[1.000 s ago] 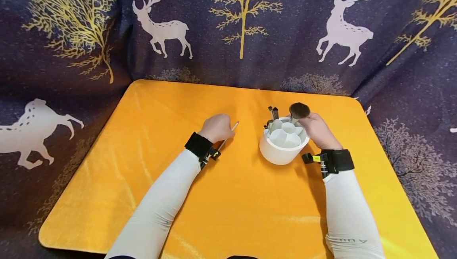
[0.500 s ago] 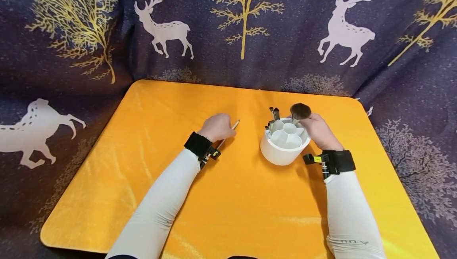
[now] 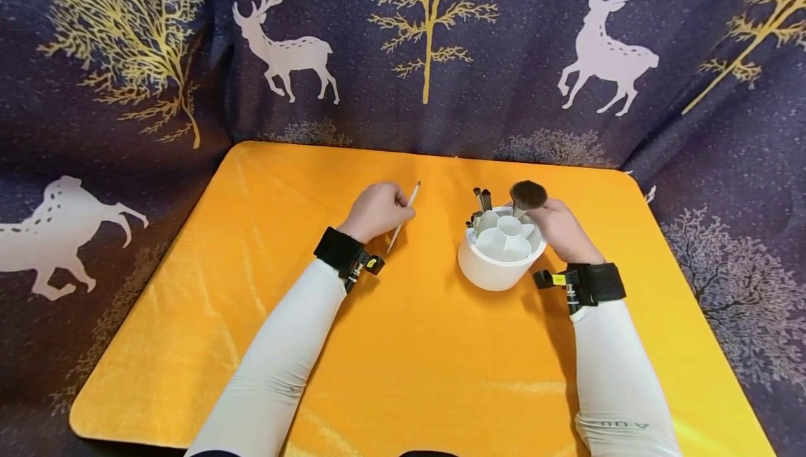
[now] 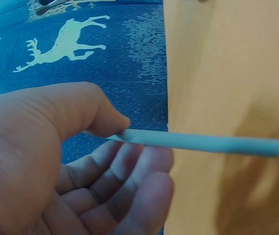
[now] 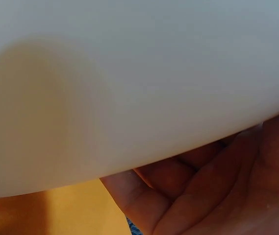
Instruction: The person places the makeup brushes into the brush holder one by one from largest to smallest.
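A slim makeup brush (image 3: 413,194) with a pale handle and small dark tip is pinched between thumb and fingers of my left hand (image 3: 378,211). In the left wrist view the bare handle end (image 4: 203,143) sticks out past the thumb. To the right, my right hand (image 3: 562,233) grips the far right side of a round white brush holder (image 3: 494,271). Its smooth wall (image 5: 154,73) fills most of the right wrist view, with fingers curled beneath its edge. One big fluffy brush (image 3: 527,195) and several smaller brushes (image 3: 481,199) stand in its compartments.
An orange cloth covers the table (image 3: 409,359), which has rounded corners. Behind it and at both sides hangs a dark blue curtain (image 3: 378,121) printed with white deer and golden trees. Each wrist wears a black strap (image 3: 340,250) with a small camera.
My left hand has turned and shifted slightly left and away from me, so more of the brush shows and its tip stands farther up. The right hand and the holder stay put.
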Tool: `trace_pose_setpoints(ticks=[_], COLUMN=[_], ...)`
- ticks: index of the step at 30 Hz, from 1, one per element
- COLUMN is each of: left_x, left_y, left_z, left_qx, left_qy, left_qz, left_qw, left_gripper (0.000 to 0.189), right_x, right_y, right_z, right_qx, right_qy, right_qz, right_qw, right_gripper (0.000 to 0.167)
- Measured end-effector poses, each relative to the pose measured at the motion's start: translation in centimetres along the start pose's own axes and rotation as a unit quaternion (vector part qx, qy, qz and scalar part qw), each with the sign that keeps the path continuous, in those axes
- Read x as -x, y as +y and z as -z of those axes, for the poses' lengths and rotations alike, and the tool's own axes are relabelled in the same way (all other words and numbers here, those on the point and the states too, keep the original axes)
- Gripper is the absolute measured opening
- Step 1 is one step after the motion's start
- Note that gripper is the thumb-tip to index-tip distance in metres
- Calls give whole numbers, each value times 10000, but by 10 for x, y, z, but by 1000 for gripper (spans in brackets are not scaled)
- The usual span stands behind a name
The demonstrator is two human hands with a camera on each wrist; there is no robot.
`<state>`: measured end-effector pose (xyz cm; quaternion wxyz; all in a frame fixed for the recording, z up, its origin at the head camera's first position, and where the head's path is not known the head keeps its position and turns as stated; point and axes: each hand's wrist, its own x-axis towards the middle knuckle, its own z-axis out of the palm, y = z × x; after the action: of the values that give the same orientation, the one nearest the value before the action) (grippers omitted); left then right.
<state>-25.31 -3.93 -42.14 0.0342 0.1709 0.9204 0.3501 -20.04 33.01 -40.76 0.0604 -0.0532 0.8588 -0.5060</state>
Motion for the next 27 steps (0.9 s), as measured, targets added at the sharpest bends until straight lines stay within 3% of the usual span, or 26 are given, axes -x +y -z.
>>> trace_pose_setpoints(ticks=[5, 17, 27], left_x=[0, 4, 4], left_y=[1, 9, 19], left_z=[4, 10, 11], left_qx=[170, 887, 1031], left_qy=[446, 713, 1024], left_qz=[-272, -397, -825], left_qw=[9985, 9927, 9859], left_gripper=[9, 11, 10], right_x=[1, 2, 3], right_y=[0, -4, -3], right_z=[1, 0, 1], right_qx=[-24, -53, -7], right_qy=[10, -46, 57], right_qz=[8, -113, -65], right_qw=[10000, 9999, 10000], right_gripper=[53, 55, 54])
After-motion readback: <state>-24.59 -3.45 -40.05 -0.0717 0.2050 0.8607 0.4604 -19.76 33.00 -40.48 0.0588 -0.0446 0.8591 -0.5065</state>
